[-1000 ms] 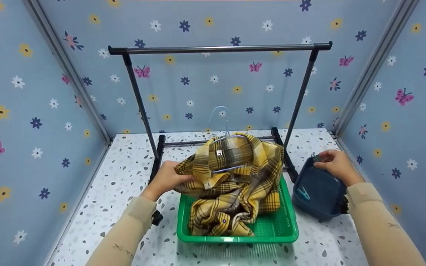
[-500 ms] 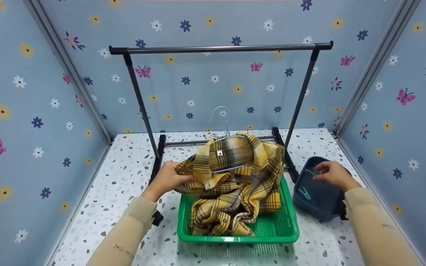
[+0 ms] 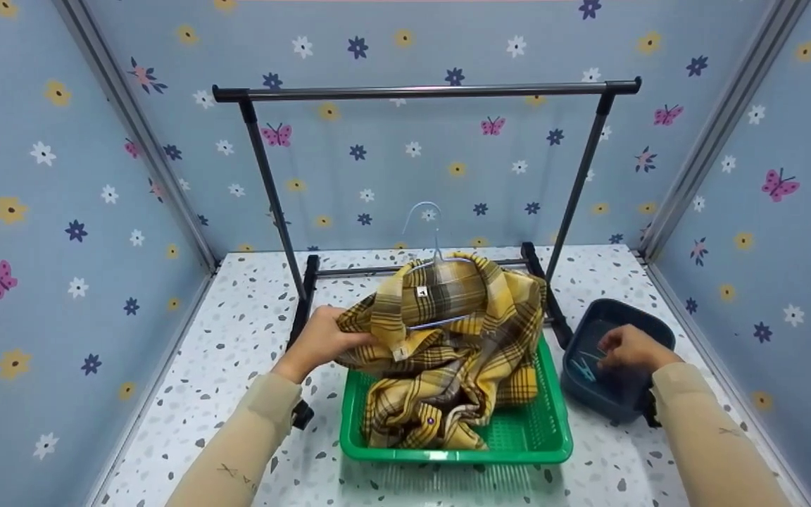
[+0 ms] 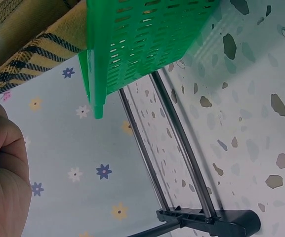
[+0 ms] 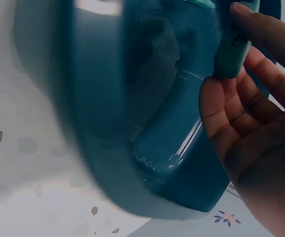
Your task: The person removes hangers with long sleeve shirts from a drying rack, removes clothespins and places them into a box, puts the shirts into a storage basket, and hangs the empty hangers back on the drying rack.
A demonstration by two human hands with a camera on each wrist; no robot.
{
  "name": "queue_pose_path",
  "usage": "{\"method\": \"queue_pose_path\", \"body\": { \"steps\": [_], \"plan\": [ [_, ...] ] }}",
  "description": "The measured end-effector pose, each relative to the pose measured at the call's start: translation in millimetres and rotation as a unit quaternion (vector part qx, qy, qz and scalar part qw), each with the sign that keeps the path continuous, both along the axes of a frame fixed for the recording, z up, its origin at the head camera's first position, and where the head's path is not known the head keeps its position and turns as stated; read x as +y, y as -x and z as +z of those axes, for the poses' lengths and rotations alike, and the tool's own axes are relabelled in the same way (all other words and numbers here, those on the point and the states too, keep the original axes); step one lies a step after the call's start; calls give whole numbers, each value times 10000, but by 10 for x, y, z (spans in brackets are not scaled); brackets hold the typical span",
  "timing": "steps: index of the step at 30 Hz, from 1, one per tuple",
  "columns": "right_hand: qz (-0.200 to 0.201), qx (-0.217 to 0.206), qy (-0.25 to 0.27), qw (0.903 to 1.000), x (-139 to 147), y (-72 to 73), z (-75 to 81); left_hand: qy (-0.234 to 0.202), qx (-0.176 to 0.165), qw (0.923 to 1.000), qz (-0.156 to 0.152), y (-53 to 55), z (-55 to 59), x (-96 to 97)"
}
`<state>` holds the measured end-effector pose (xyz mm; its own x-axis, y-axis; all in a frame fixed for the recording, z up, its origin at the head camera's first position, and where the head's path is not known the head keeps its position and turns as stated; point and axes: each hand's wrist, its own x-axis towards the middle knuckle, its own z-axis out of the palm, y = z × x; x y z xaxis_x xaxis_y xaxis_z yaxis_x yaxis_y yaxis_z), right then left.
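A yellow, black and white plaid shirt (image 3: 448,296) lies bunched over a green plastic basket (image 3: 458,456). Inside its collar is a pale wire hanger (image 3: 438,243), hook pointing up. My left hand (image 3: 321,339) grips the shirt's left side near the shoulder; in the left wrist view the curled fingers (image 4: 4,133) meet the cloth. My right hand (image 3: 631,348) is inside the dark blue box (image 3: 617,307), and in the right wrist view it pinches a green clothespin (image 5: 231,57) between thumb and fingers. A light blue clothespin (image 3: 583,367) lies in the box by my fingertips.
Behind the basket stands a clothes rack with a horizontal rail (image 3: 426,91) and black feet (image 3: 303,310). Its right foot runs between basket and box. Patterned wall panels (image 3: 124,183) enclose the speckled white table (image 3: 236,289) at the back and sides.
My right hand has moved from the box's far rim toward me and down into the box, near the blue clothespin. The left hand keeps its grip on the shirt.
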<state>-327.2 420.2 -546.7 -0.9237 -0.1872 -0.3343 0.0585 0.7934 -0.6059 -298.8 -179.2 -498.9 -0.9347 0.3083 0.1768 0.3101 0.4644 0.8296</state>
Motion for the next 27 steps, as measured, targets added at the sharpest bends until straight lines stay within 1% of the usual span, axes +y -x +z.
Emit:
{"method": "queue_pose_path", "body": {
  "steps": [3,7,11,14,19,23,27],
  "plan": [
    [25,-47,-73,10000,-8,-2,-2,-30,-33,10000,5,0,1,-2],
    [-69,-63,-167,9998,-21,-11,-14,-50,-34,10000,-3,1,1,-3],
    [-168,-128,-51,9998,-25,-33,-13,-84,-62,9999,-54,5,-3,-6],
    [-146,-76,66,9998,-21,-47,14,-105,-86,9999,-91,8,-3,-5],
    [-24,324,1,9995,-8,-31,136,-107,-56,9999,-66,13,4,0],
    [67,728,44,9973,7,14,256,-112,-16,9999,-85,23,-9,1],
    [-23,1060,124,9943,-2,52,377,-92,-12,9999,-101,32,-19,4]
  ]
}}
